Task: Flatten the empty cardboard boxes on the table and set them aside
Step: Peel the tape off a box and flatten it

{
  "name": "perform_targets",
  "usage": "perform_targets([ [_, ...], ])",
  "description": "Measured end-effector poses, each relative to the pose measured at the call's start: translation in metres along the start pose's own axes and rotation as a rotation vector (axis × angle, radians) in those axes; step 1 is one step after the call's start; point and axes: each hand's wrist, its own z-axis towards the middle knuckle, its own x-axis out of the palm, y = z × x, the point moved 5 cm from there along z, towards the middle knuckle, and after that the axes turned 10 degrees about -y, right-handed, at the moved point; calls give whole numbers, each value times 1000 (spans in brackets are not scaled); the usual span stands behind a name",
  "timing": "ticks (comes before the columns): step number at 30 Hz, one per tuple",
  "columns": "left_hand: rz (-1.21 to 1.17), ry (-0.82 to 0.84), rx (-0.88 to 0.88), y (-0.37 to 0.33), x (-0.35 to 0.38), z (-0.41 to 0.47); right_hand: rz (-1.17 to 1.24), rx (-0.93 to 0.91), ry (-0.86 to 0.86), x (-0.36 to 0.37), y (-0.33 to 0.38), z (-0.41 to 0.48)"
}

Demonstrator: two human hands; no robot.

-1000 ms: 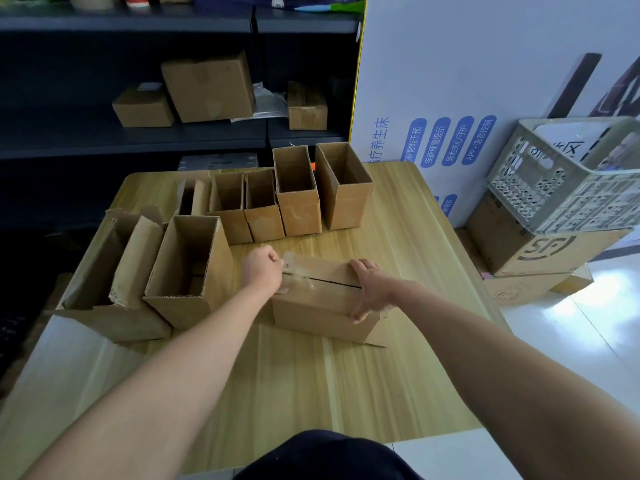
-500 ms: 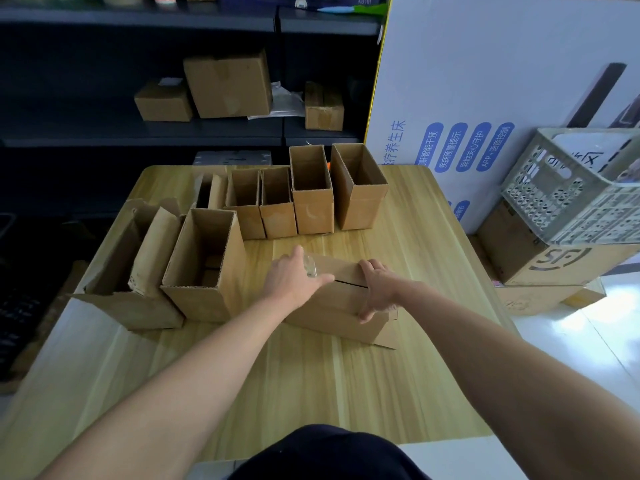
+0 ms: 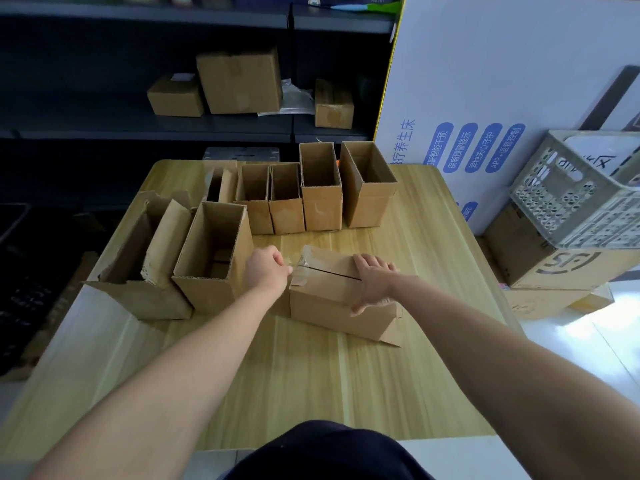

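A small closed cardboard box (image 3: 329,303) lies on the wooden table (image 3: 311,375) in front of me, its top seam covered by clear tape (image 3: 300,271). My left hand (image 3: 266,268) pinches the loose end of that tape at the box's left edge. My right hand (image 3: 372,282) presses down on the box's right end, fingers over the top and thumb on the front face. Several open empty boxes (image 3: 322,192) stand in a row behind, and two larger open ones (image 3: 214,258) stand to the left.
A dark shelf unit (image 3: 242,123) with closed cartons runs behind the table. A big white printed carton (image 3: 502,81) leans at the right. A grey plastic crate (image 3: 581,192) sits on stacked cartons on the floor right of the table.
My left hand has pulled back from the box top to its left edge and now pinches the tape end. The right hand stays pressed on the box.
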Motion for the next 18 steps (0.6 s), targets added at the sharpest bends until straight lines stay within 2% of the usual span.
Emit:
perform_targets([
  [4,63,57,144,-6,5,-5,-5,9,-14,2,6,1],
  [11,61,296,150,-12,15,-12,8,43,6,-1,7,3],
  [15,191,255,167,-18,16,-13,5,47,-9,1,8,4],
  [18,197,221,158,-25,18,-13,37,36,-54,5,6,4],
])
